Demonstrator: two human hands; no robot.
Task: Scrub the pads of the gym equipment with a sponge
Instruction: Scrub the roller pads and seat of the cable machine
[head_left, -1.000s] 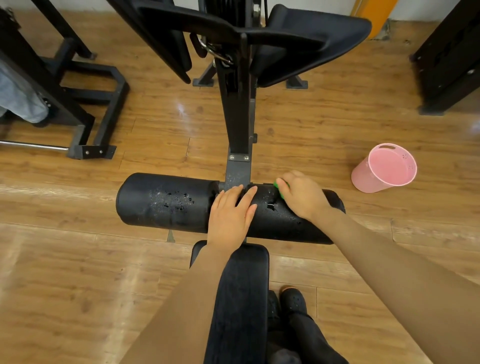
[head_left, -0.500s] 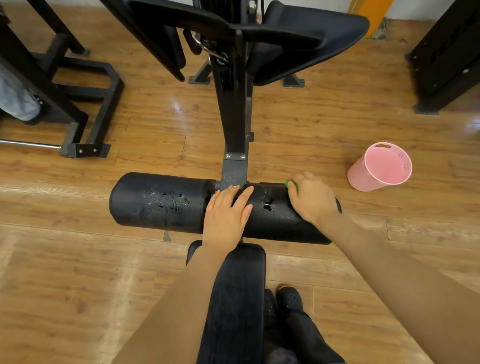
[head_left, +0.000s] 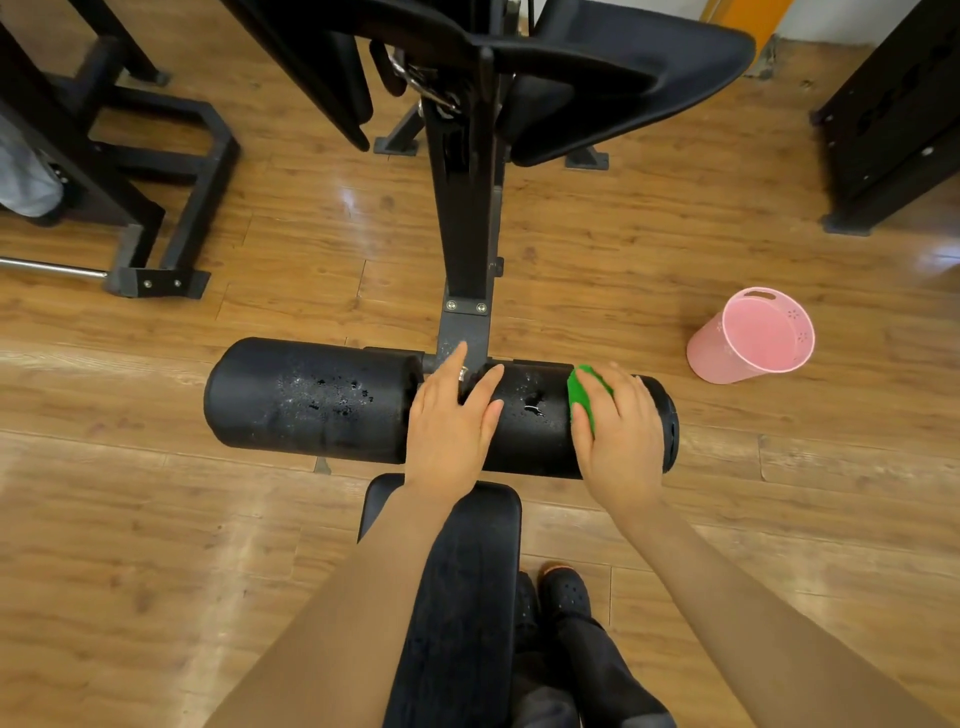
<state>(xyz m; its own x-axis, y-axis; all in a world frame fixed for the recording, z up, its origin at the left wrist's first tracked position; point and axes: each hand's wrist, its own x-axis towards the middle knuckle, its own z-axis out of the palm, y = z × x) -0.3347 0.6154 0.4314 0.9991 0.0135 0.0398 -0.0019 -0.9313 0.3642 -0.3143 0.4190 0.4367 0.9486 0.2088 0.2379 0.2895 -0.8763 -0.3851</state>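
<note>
A green sponge (head_left: 584, 397) lies on the right-hand roller pad (head_left: 540, 415) at centre frame, gripped under the curled fingers of the right hand (head_left: 618, 441). The left hand (head_left: 449, 426) rests flat, fingers spread, at the rollers' junction. Scrubbing appears under way; next, likely, strokes toward the droplet-flecked left roller pad (head_left: 311, 400). A pink bucket (head_left: 753, 335) stands at right.

We see a glossy wooden plank floor (head_left: 597, 249) catching glare. A black steel frame (head_left: 171, 208) stands at left, another dark rack (head_left: 893, 130) at right, and a pale wall (head_left: 831, 15) with an orange panel (head_left: 748, 21) behind.
</note>
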